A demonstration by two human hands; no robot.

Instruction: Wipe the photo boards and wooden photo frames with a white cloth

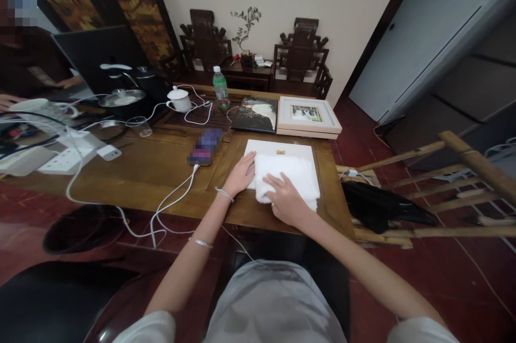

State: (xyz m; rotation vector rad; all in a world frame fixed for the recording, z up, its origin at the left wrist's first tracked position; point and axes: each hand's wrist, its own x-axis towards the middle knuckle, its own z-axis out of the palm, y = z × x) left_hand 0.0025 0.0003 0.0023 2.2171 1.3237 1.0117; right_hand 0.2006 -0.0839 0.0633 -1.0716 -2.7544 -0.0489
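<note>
A white folded towel (pixel 296 173) lies on a white board (pixel 278 147) at the near right of the wooden table (pixel 161 171). My left hand (pixel 241 174) rests flat at the towel's left edge, fingers stretched out. My right hand (pixel 287 200) lies palm down on the towel's near left corner, fingers spread and pressing on the cloth. Neither hand grips anything.
A blurred phone (pixel 205 147) on a white cable lies left of the board. Behind it are a framed picture (pixel 308 115), a dark book (pixel 256 114), a green bottle (pixel 221 87), a white cup (pixel 179 100) and a kettle set. A bamboo chair (pixel 443 192) stands at right. Another person's hand shows at far left.
</note>
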